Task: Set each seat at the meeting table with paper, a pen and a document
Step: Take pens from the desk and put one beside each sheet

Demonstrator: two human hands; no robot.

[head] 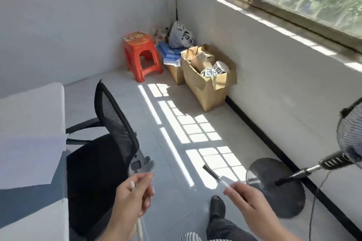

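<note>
My right hand (248,204) grips a clear pen with a black cap (214,176) that points up and to the left over the floor. In my left hand (133,195) I hold a white pen (137,219), its tip sticking out above my fingers and its barrel running down past my palm. The white meeting table (29,111) fills the left edge. A sheet of white paper (29,158) lies on it near the corner. A black mesh office chair (109,143) stands pushed in beside the table, just left of my left hand.
A standing fan (284,182) with a round dark base is on the right near the wall. An orange plastic stool (142,55), cardboard boxes (209,82), blue folders and a plastic bag fill the far corner. My shoe (217,206) rests on the grey floor.
</note>
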